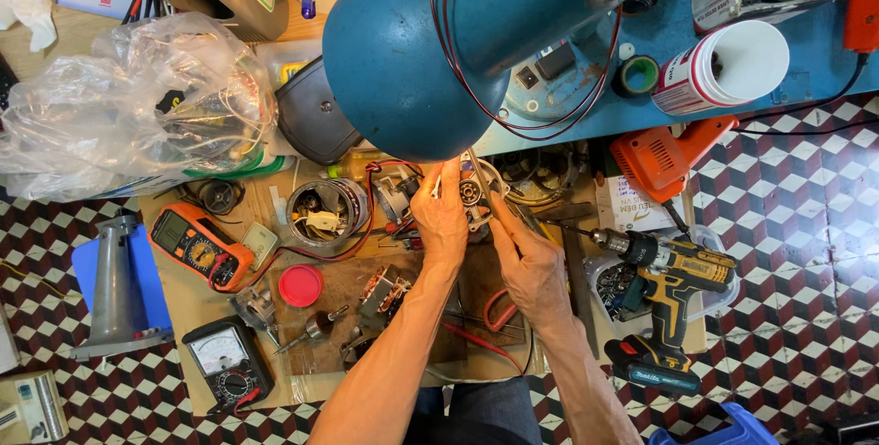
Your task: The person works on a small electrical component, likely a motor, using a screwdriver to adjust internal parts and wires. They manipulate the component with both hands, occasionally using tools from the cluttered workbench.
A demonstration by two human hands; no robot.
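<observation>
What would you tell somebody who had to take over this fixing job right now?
Left hand: gripping the small round metal motor part from its left side.
Right hand: holding a thin tool whose tip rests on that part.
Where things are: the part sits under the blue lamp shade, mid-bench. Cordless drill lies right of the hands; orange multimeter and red lid lie to the left, with the black analogue meter nearer the front.
Done: the part is out on the bench and in hand.
Left: how far the work on it has got cannot be seen.
</observation>
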